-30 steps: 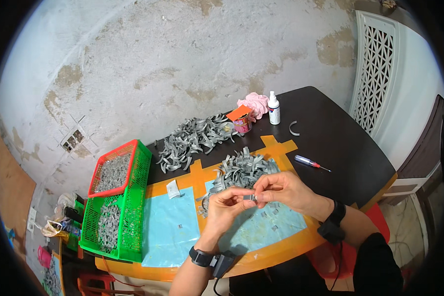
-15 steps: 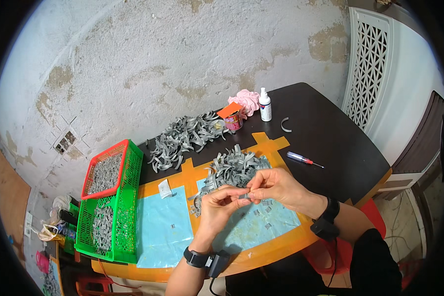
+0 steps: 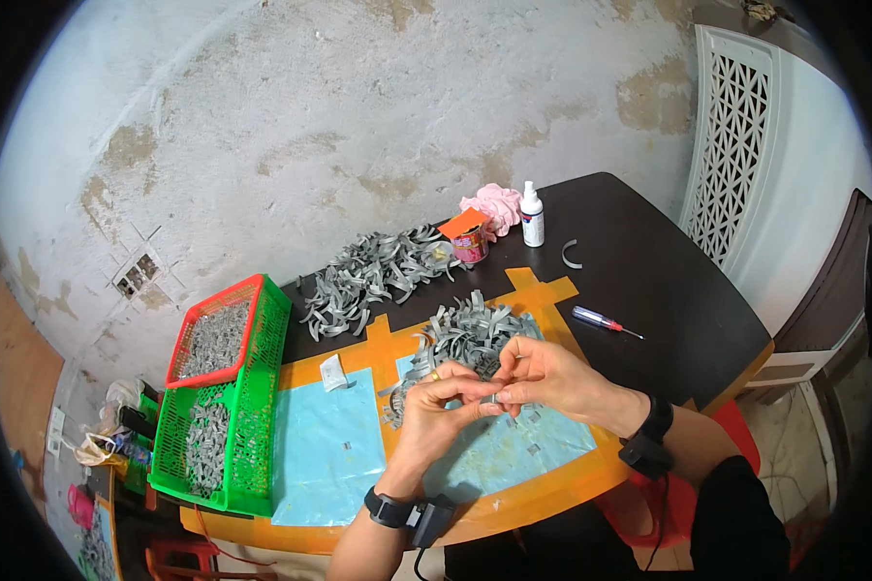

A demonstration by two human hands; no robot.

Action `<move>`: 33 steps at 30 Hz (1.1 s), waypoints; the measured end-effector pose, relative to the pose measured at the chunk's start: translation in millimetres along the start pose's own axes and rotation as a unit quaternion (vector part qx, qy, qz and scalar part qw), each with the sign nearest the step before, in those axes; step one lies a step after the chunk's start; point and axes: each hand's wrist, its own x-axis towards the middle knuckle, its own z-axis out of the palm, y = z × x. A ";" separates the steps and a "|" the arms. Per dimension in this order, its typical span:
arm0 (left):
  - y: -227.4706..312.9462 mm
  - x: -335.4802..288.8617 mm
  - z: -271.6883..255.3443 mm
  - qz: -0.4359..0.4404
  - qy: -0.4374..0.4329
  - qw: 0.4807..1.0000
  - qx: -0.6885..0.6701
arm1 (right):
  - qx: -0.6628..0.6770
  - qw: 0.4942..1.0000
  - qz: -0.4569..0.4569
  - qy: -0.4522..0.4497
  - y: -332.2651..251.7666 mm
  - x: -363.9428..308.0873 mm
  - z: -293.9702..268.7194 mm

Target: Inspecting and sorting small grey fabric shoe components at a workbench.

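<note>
Watching remotely, I'm seeing my left hand (image 3: 434,412) and right hand (image 3: 555,378) clamping fingers on a small grey piece (image 3: 493,398) (mostly hidden) above the blue sheet (image 3: 484,472); uneven pressure could be flicking it loose.

Patchy wall (image 3: 358,107), dark table (image 3: 693,276), latticed panel (image 3: 734,145)

Right of green basket (image 3: 250,474): small grey piece (image 3: 494,398) mostly covered by fingertips of left hand (image 3: 434,412) and right hand (image 3: 552,378), shape untellable. Grey strip pile (image 3: 470,329), also right of basket, partly hidden behind both hands. Basket's far interior blocked by red basket (image 3: 249,329). Left of basket: bags (image 3: 126,395) too blurred to sort out. Below basket: red stool (image 3: 189,548) cut by lower edge.
</note>
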 end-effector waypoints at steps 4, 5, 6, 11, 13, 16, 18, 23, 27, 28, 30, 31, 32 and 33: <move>2.0 -0.2 -0.4 -0.044 -0.031 0.997 -0.052 | -0.013 1.000 -0.003 0.001 -5.5 -1.6 5.7; 1.9 -1.4 -1.4 -0.070 -0.037 0.994 -0.076 | -0.013 1.000 -0.005 -0.002 -4.9 -1.8 5.3; 0.0 -1.7 -3.3 -0.070 -0.041 0.994 -0.079 | -0.012 1.000 -0.008 -0.008 -4.2 -2.2 4.5; 3.6 0.1 -6.1 -0.008 -0.051 0.998 -0.027 | -0.008 1.000 -0.012 -0.021 -6.1 -2.4 4.8; 3.8 0.4 -5.4 0.008 -0.052 0.999 -0.009 | -0.007 0.999 -0.025 -0.031 -6.7 -3.0 5.9; 5.4 1.1 -2.8 0.053 -0.036 0.998 0.025 | -0.004 0.999 -0.032 -0.034 -7.7 -4.2 9.5; 3.3 -0.1 -3.0 0.089 -0.021 0.995 0.028 | -0.006 0.999 -0.039 -0.030 -8.0 -4.9 12.8; 4.7 -1.2 0.8 0.106 -0.004 0.994 0.040 | 0.007 0.998 -0.063 -0.022 -1.1 -6.2 16.0; 4.5 -1.8 3.0 0.096 0.005 0.995 0.014 | -0.028 0.996 -0.089 -0.012 -1.6 -7.4 20.0; 4.6 -2.0 3.7 0.096 0.005 0.995 0.014 | -0.033 0.994 -0.099 -0.016 -2.0 -7.6 20.5; 4.7 -2.1 3.8 0.090 0.010 0.996 -0.006 | -0.038 0.995 -0.088 -0.022 -4.2 -6.4 18.1; 4.3 -2.0 3.3 0.090 0.010 0.996 -0.006 | -0.044 0.996 -0.077 -0.028 -4.8 -6.0 17.1; 3.8 -1.8 2.8 0.092 0.009 0.996 0.001 | -0.044 0.996 -0.076 -0.028 -4.3 -5.8 16.8; 3.2 -1.6 2.2 0.093 0.008 0.996 0.008 | -0.035 0.996 -0.080 -0.035 -3.2 -5.4 16.4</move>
